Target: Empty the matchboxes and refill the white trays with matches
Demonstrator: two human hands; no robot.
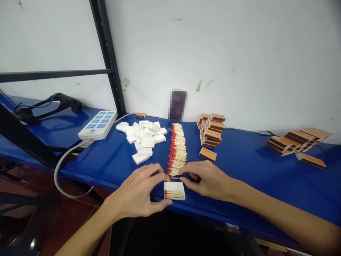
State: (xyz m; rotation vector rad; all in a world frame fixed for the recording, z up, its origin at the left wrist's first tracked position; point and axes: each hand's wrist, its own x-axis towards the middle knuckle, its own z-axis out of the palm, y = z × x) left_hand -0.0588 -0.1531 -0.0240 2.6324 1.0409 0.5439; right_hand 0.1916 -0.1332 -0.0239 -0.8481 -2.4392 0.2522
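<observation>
We found the white tray point(174, 185) lying flat at the near edge of the blue table point(245, 167), between the two hands, with a few red-tipped matches in its lower half. The left hand point(141, 192) sat at the tray's nine o'clock, loosely curled. Its thumb ran along the near left corner and its forefinger bent round the far left one, so the tray was bracketed between them and touched by both.

The right hand point(207, 179) lay at the tray's two o'clock, palm down, with the fingers drawn together. Their tips rested on the near end of the row of matches point(177, 149) (whether any sticks were actually pinched, we could not tell). That row ran away from the tray toward twelve o'clock, red heads to the left, its near end just beside the tray's far rim.

At the row's ten o'clock we noted a heap of white trays point(145, 137), and beyond it a power strip point(98, 124). At its two o'clock stood stacked brown sleeves point(211, 131), with a single sleeve point(207, 154) lying just short of them. A second brown stack point(295, 140) lay well apart at three o'clock.
</observation>
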